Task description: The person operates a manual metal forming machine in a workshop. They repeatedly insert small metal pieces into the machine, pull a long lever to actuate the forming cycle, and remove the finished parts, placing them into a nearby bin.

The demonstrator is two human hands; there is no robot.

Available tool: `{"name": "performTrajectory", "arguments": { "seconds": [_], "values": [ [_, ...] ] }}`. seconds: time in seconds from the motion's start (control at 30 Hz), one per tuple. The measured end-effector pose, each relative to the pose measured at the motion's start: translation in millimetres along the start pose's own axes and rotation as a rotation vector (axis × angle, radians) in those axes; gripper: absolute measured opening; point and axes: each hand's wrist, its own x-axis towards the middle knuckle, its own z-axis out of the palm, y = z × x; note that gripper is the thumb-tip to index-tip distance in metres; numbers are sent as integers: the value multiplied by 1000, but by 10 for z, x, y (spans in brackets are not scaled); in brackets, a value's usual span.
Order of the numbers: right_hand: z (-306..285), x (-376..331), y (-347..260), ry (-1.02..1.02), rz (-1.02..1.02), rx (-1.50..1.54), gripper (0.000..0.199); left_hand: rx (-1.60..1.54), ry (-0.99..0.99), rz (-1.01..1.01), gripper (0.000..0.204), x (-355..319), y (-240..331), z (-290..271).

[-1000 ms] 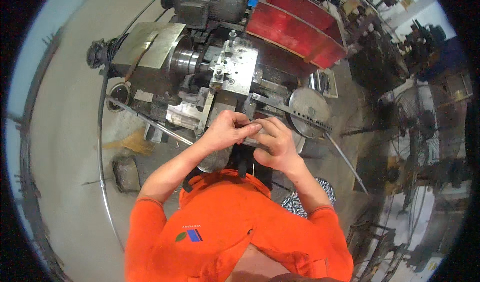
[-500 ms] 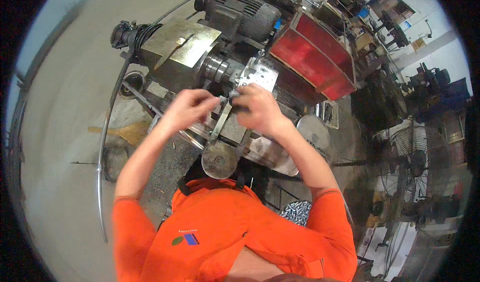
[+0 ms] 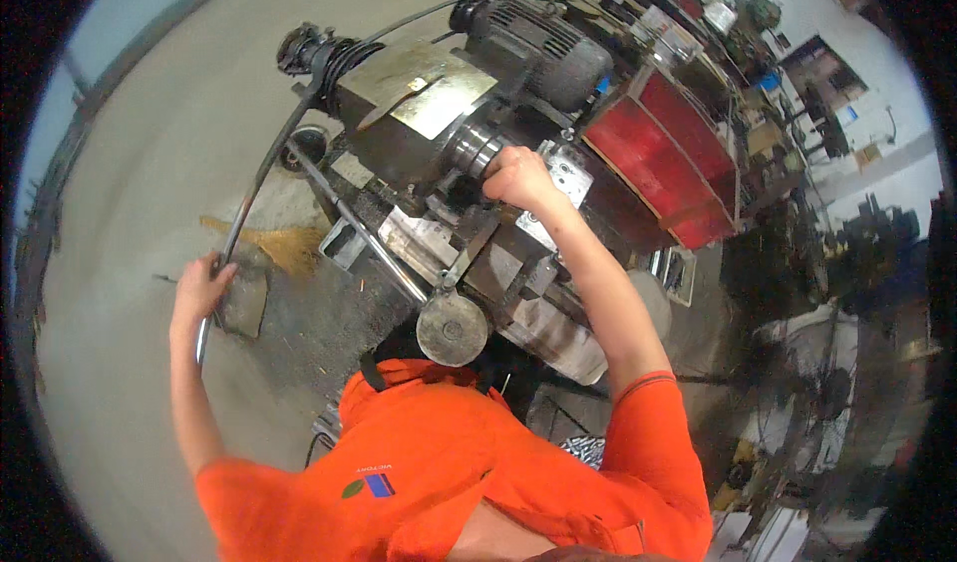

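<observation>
My left hand (image 3: 202, 285) grips the long bar (image 3: 261, 171), my right hand (image 3: 518, 175) clenches by the machine (image 3: 429, 114), where fingers could get pinched.

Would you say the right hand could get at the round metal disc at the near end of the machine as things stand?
Probably yes. The right hand rests on the machine's chuck area, and the round disc sits nearer the person with nothing covering it; only the flat lever runs above it.
</observation>
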Motion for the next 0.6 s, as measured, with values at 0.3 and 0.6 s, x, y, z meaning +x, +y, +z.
{"name": "performTrajectory", "arguments": {
  "seconds": [0.3, 0.6],
  "values": [
    [-45, 29, -10, 16, -68, 77, 19, 337, 171, -8, 24, 489, -536, 334],
    [-57, -12, -35, 36, 18, 67, 20, 667, 407, 289, 13, 1724, -1641, -215]
  ]
}}
